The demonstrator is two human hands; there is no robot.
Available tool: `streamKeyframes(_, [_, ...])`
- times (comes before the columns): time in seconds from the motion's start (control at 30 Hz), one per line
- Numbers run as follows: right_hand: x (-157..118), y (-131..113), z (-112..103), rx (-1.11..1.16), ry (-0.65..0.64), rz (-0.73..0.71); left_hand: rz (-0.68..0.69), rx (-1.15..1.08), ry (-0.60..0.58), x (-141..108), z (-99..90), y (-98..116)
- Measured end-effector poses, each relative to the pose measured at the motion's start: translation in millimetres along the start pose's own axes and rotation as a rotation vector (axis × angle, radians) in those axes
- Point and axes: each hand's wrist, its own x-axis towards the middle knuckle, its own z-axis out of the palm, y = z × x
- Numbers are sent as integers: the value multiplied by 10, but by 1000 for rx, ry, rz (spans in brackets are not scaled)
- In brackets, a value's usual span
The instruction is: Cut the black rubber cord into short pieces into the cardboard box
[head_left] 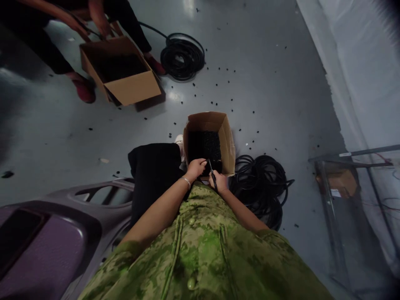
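Over the near edge of an open cardboard box [229, 146], my two hands work close together. My right hand [219, 182] is closed around a slim dark tool [213, 175], its narrow grey end pointing up toward my left fingertips; whether it is scissors or a knife I cannot make out. My left hand [196, 167], with a bracelet at the wrist, is pinched shut, and what sits in its fingers is too small and dark to name. Many small black pieces [211, 143] lie inside the box below.
A black hose coil [262, 183] lies right of the box, another coil [183, 56] farther off. At upper left, a co-worker's hands [101, 25] are over a second cardboard box [134, 87]. Black bits dot the floor. A purple-grey chair [50, 246] is at left, a metal frame [328, 196] at right.
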Motion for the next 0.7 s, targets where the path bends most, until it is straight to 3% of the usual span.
streamKeyframes(0.13, [-22, 40, -2, 83, 15, -42, -39, -41, 3, -36, -7, 19])
streamKeyframes(0.33, [-30, 110, -58, 274, -34, -43, 36, -19, -23, -83, 2, 50])
streamKeyframes(0.7, [-42, 103, -140, 373, -122, -49, 80, 0, -14, -104, -6, 26])
